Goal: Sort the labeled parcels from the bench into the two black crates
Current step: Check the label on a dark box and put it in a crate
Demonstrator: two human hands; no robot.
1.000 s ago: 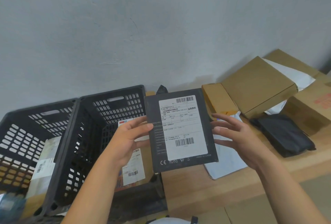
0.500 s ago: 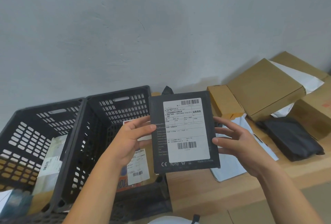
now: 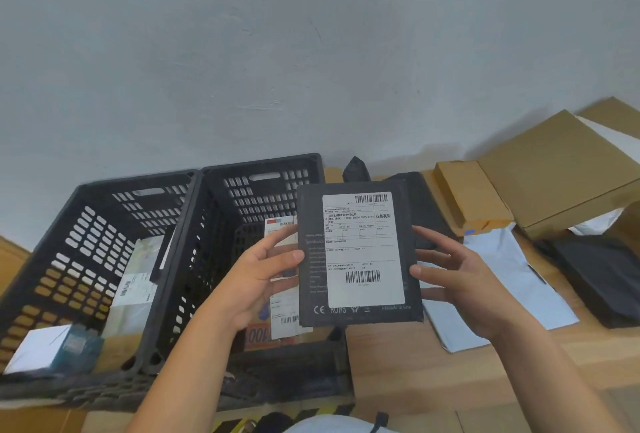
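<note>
A flat black parcel with a white barcode label stands upright in front of me, over the near right corner of the right black crate. My left hand pinches its left edge, thumb on the front and fingers behind. My right hand has its fingers spread, and the thumb tip touches the parcel's right edge. The left black crate stands beside the right one. Both crates hold labeled parcels.
On the wooden bench to the right lie a white mailer, a black bag, a small brown box and a large brown box. A grey wall rises behind everything.
My right hand has closed in from the right until its thumb meets the parcel's edge. My left hand keeps its hold on the parcel.
</note>
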